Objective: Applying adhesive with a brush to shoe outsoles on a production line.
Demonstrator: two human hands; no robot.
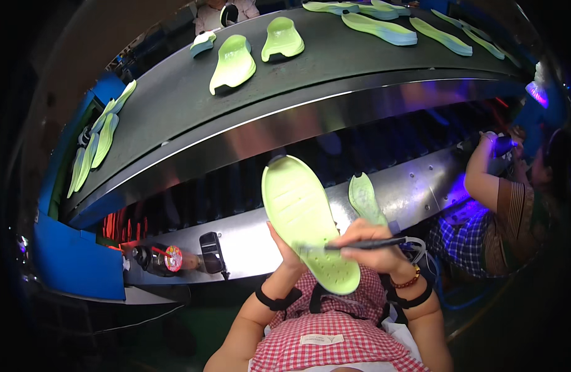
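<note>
A pale yellow-green shoe sole (298,198) is held up in front of me, toe end up and tilted left, with small holes in its lower part. My left hand (286,249) grips its left edge from behind, with most of the fingers hidden. Closed around the black handle of a brush (366,243) is my right hand (375,234). The brush's pale, blurred tip lies over the sole's surface. Just beyond my right hand, a green sole-shaped piece (365,195) rests on the metal ledge (415,180).
Several more green soles (234,62) lie on the dark conveyor belt (173,118) beyond the ledge. At the left stand a dark bottle (147,259), a red-and-white cup (173,259) and a black case (211,252). One co-worker (499,204) sits at the right; another (226,13) is across the belt.
</note>
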